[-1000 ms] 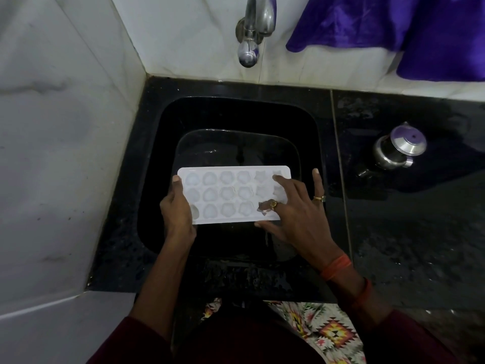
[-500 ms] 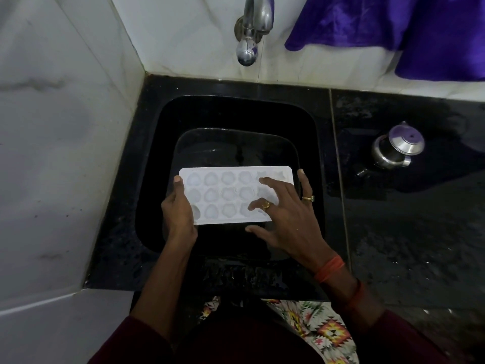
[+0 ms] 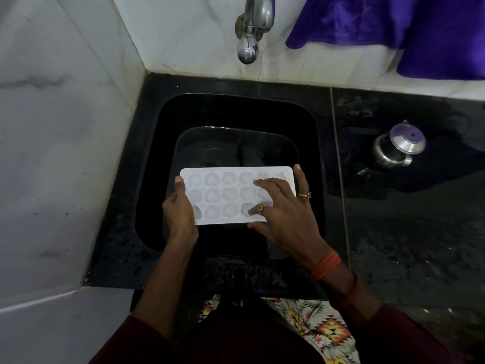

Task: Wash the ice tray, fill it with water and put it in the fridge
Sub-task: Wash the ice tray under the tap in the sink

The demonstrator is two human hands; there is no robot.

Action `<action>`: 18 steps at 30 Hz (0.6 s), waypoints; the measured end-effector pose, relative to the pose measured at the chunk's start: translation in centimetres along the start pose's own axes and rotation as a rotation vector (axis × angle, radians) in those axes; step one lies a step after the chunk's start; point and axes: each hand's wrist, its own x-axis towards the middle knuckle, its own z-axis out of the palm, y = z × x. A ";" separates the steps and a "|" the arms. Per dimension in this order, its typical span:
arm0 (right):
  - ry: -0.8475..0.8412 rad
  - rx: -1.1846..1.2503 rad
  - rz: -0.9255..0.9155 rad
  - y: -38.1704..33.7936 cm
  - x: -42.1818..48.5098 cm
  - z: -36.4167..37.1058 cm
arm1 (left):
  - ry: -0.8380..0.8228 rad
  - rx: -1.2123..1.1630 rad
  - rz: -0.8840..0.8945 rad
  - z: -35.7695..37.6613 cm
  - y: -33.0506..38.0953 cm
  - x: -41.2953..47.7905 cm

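Presently I am reading the washing step as being in hand: the ice tray (image 3: 225, 195) is being held over the near half of the sink (image 3: 307, 122), cups facing up, its long axis running side to side, parallel to the sink's front edge. The left hand (image 3: 179, 214) is gripping the tray's left end, thumb along the short edge, the other fingers hidden beneath. The right hand (image 3: 283, 214) is laying spread, straight fingers on the right-end cups. The tap (image 3: 248, 48) behind the sink is showing no stream; next, I am judging, it needs opening, with the tray carried level beneath it.
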 end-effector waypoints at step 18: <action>0.006 0.039 -0.013 -0.6 0.6 0.3 | -0.013 -0.017 0.007 0.4 1.0 -0.2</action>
